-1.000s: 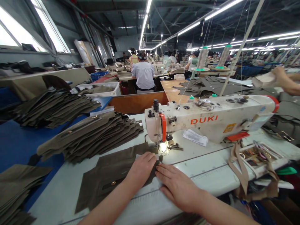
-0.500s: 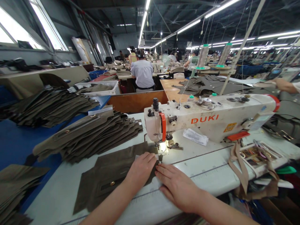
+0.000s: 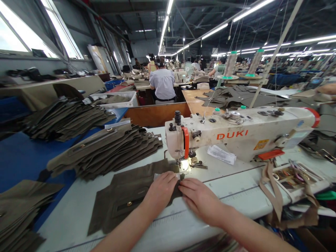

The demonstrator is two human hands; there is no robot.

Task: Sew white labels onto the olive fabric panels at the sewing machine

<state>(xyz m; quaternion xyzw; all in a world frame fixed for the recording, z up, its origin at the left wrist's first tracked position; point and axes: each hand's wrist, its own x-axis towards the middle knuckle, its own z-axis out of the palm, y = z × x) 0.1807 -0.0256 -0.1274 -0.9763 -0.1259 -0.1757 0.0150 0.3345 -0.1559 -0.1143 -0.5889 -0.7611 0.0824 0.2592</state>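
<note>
Where both forearms reach in from below in the head view, the left hand (image 3: pixel 163 188) lies on the dark cloth piece (image 3: pixel 128 187) and the right hand (image 3: pixel 201 198) touches its right edge; whether either grip is pinching cannot be told. The cloth lies on the pale bench (image 3: pixel 236 179), near the sewing machine (image 3: pixel 210 134). Bare bench runs right to a parts tray (image 3: pixel 296 176); a cloth stack (image 3: pixel 110 148) borders the left.

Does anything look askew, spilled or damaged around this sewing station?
Tan strips droop over the worktable edge beside a cluttered tray, which looks untidy. The sewing machine has dark smudges on its casing. No clear spill or damage shows.
</note>
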